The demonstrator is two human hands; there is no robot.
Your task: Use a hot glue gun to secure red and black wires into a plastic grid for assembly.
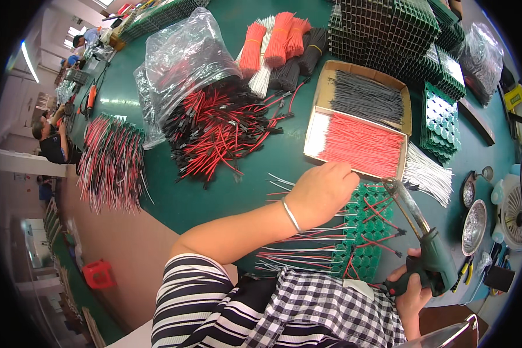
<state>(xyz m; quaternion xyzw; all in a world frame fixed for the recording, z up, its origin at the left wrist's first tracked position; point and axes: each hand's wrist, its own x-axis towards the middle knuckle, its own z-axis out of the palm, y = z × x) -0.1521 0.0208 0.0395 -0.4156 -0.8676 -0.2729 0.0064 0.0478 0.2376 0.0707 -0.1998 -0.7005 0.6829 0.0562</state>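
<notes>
My left hand [323, 196] reaches over the upper part of a green circuit-board panel [362, 238], its fingers closed. Whatever they may hold is hidden beneath them. Several white, red and black wires [301, 249] stick out from the panel's left side, and short red-and-black leads with black connectors [381, 239] lie across it. At the lower right, my right hand [410, 293] grips a dark green pistol-grip tool [436, 261] with a long metal barrel. The barrel points up and left, ending near the panel's top right corner. I cannot tell which kind of hot tool it is.
Beyond the panel, a cardboard box [316, 133] holds red and black wires. White wires [426, 174] lie beside it. A plastic bag [185, 52] spills leads. Stacked green panels [383, 35] stand far right; a metal bowl [474, 226] and fan [511, 214] are near right.
</notes>
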